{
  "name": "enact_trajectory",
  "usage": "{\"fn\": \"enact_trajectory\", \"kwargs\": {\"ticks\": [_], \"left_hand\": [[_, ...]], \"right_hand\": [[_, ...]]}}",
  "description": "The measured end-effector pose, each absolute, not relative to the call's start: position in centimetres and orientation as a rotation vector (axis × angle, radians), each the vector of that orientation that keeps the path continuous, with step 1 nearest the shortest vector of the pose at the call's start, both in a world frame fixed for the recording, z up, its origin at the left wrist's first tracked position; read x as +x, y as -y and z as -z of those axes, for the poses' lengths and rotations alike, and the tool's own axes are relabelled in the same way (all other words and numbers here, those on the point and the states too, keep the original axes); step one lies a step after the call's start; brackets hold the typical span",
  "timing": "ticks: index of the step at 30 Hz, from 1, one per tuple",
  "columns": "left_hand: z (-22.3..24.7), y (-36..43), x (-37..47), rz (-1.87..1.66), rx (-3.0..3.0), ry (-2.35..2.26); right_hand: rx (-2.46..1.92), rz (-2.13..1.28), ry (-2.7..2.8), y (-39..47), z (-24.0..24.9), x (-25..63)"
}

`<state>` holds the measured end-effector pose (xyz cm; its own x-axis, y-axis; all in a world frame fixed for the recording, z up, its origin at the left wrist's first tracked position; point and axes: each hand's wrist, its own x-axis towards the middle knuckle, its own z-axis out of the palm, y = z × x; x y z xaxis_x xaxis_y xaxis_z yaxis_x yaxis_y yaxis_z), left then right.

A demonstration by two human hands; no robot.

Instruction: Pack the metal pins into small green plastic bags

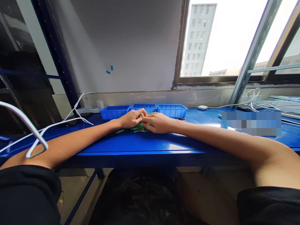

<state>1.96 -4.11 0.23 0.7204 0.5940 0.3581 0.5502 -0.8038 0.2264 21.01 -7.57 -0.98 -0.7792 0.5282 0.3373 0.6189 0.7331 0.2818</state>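
My left hand (131, 119) and my right hand (158, 122) meet over the blue table, fingertips touching or nearly so. The fingers of both are bent together in a pinch; whatever lies between them is too small to make out. Shiny green plastic wrapping (140, 127) lies beneath and between the hands, partly covered by them. Just behind stand three blue bins: a left one (114, 112), a middle one (143, 108) and a right one (172, 111). Small dark items are partly visible beside my right wrist.
White cables (70, 117) cross the left side of the blue table (140, 145), one looping over my left forearm. White chargers (100, 104) stand at the back left. A small white device (202, 107), a blurred-out patch and more cables lie on the right, near a metal post (243, 75).
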Motion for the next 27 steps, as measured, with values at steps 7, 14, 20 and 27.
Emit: {"fn": "enact_trajectory", "kwargs": {"ticks": [7, 14, 20, 27], "left_hand": [[-0.24, 3.97, 1.90, -0.593, 2.874, -0.951], [-0.30, 4.08, 1.96, -0.595, 2.860, -0.957], [-0.32, 4.13, 1.96, -0.593, 2.852, -0.948], [-0.63, 4.50, 2.07, -0.586, 2.840, -0.975]], "right_hand": [[-0.905, 0.542, 2.700, 7.51, 0.98, 21.00], [-0.898, 0.556, 2.703, 7.48, 0.97, 21.04], [-0.894, 0.557, 2.703, 7.50, 0.96, 21.00], [-0.886, 0.585, 2.706, 7.46, 1.02, 21.02]]}}
